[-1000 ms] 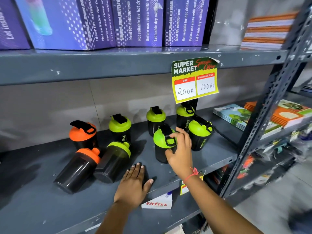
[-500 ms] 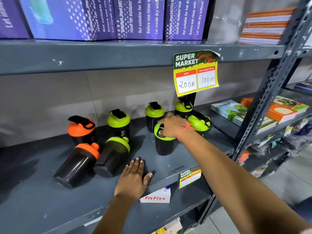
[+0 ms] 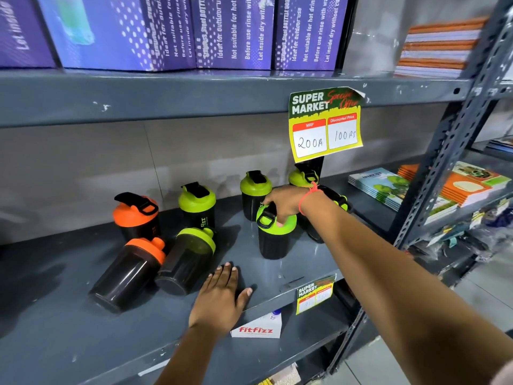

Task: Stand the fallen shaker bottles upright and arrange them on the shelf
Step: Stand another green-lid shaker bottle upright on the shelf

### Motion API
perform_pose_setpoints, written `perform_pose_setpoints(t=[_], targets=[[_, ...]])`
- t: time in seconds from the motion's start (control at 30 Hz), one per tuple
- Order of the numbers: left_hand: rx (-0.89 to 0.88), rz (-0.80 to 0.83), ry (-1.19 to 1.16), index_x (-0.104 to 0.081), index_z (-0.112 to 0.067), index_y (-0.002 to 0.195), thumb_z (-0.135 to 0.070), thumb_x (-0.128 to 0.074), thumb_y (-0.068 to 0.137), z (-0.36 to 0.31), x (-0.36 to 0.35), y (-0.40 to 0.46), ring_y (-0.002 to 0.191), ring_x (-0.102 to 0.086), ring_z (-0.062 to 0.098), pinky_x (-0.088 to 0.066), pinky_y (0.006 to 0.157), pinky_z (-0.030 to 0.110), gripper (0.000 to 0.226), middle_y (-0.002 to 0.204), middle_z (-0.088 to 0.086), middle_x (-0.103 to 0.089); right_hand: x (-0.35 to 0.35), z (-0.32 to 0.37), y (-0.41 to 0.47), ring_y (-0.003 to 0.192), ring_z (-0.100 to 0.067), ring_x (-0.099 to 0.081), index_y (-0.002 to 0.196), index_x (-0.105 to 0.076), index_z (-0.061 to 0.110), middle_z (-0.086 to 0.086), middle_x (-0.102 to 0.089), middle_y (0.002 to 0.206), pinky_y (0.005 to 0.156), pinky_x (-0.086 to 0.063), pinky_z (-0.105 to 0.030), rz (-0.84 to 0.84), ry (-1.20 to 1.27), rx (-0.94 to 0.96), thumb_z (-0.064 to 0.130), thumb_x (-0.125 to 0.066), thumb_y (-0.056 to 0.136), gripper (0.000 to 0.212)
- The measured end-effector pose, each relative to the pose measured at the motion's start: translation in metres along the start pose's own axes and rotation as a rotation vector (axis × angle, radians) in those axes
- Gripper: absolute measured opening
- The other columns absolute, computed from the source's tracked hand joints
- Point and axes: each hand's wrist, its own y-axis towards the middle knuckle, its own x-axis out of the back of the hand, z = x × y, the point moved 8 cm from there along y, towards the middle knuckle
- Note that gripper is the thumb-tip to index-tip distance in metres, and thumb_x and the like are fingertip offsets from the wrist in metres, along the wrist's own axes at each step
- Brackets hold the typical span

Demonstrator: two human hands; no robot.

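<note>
The grey metal shelf (image 3: pixel 69 337) carries shaker bottles. Landmark: the upright orange-lidded bottle (image 3: pixel 136 216). Just in front of it an orange-lidded bottle (image 3: pixel 127 272) and a green-lidded bottle (image 3: pixel 187 261) lie tipped, side by side. To its right stand green-lidded bottles (image 3: pixel 197 204), (image 3: pixel 254 194), (image 3: pixel 274 237). Farther right lie stacked booklets (image 3: pixel 380 187). A left hand (image 3: pixel 219 298) rests flat, front-right.

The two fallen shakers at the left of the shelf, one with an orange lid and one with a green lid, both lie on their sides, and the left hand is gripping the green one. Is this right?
Not quite. In the head view the left hand rests flat on the shelf, beside the fallen green-lid shaker, gripping nothing. The fallen orange-lid shaker and the green one do lie on their sides.
</note>
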Motion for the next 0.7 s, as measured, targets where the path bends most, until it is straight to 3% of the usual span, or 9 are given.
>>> perform_pose_setpoints(t=[0.03,0.1,0.17,0.27,0.37,0.43,0.6,0.7], targets=[[-0.001,-0.004,0.004,-0.012,-0.016,0.146,-0.052,-0.023,0.095,0.000,0.000,-0.001,0.146,-0.005,0.017,-0.001,0.118,0.030,0.064,0.159,0.004,-0.009,0.002,-0.001,0.003,0.114,-0.032,-0.053,0.125,-0.053,0.007,-0.012,-0.059,0.122,0.089,-0.049,-0.034,-0.026,0.023,0.005,0.025,-0.074,0.074,0.058],[-0.005,-0.016,0.012,-0.013,-0.016,0.146,-0.051,-0.024,0.096,-0.001,0.002,-0.001,0.146,-0.006,0.017,-0.001,0.118,0.030,0.062,0.159,0.004,-0.010,0.003,-0.004,0.008,0.090,-0.031,-0.057,0.085,-0.060,0.005,-0.006,-0.061,0.081,0.063,-0.045,-0.030,-0.073,0.040,-0.015,0.043,-0.072,0.072,0.042],[-0.008,-0.021,0.011,-0.013,-0.015,0.146,-0.050,-0.024,0.096,-0.002,0.002,-0.001,0.146,-0.006,0.017,-0.001,0.118,0.030,0.062,0.159,0.004,-0.010,0.003,-0.009,0.009,0.081,-0.028,-0.054,0.071,-0.053,0.009,-0.005,-0.056,0.072,0.062,-0.042,-0.027,-0.134,0.026,-0.075,0.059,-0.063,0.072,0.050],[-0.005,-0.013,0.002,-0.013,-0.016,0.146,-0.050,-0.024,0.096,-0.002,0.002,-0.001,0.146,-0.005,0.016,-0.001,0.118,0.030,0.062,0.159,0.003,-0.009,-0.004,-0.011,0.013,0.106,-0.032,-0.057,0.108,-0.059,0.009,-0.013,-0.062,0.115,0.090,-0.048,-0.036,-0.174,0.041,-0.105,0.066,-0.056,0.071,0.068],[-0.006,-0.024,0.018,-0.014,-0.016,0.146,-0.050,-0.025,0.096,-0.002,0.002,-0.001,0.146,-0.007,0.017,-0.002,0.118,0.030,0.062,0.159,0.004,-0.011,-0.010,-0.006,0.011,0.126,-0.033,-0.044,0.135,-0.039,0.012,-0.014,-0.046,0.140,0.105,-0.041,-0.041,-0.093,0.153,-0.030,0.049,-0.070,0.070,0.081],[-0.004,-0.033,0.021,-0.015,-0.015,0.146,-0.049,-0.026,0.096,-0.002,0.002,-0.001,0.146,-0.008,0.017,-0.003,0.118,0.030,0.062,0.158,0.005,-0.012,-0.013,-0.005,0.009,0.126,-0.032,-0.045,0.137,-0.036,0.013,-0.013,-0.046,0.140,0.104,-0.043,-0.041,-0.053,0.197,-0.026,0.040,-0.075,0.068,0.084],[-0.002,-0.036,0.013,-0.015,-0.016,0.146,-0.050,-0.027,0.096,-0.002,0.003,-0.001,0.146,-0.008,0.016,-0.003,0.118,0.029,0.062,0.158,0.003,-0.012,-0.012,-0.018,0.008,0.120,-0.029,-0.053,0.128,-0.046,0.015,-0.007,-0.057,0.131,0.094,-0.045,-0.036,-0.191,0.052,-0.209,0.070,-0.059,0.065,0.084],[0.003,-0.035,0.002,-0.015,-0.017,0.146,-0.051,-0.027,0.095,-0.002,0.004,-0.001,0.146,-0.007,0.016,-0.002,0.118,0.029,0.062,0.158,0.003,-0.012,-0.019,-0.019,0.014,0.133,-0.031,-0.039,0.144,-0.022,0.017,-0.009,-0.041,0.146,0.106,-0.037,-0.044,-0.116,0.088,-0.188,0.068,-0.059,0.068,0.098]])
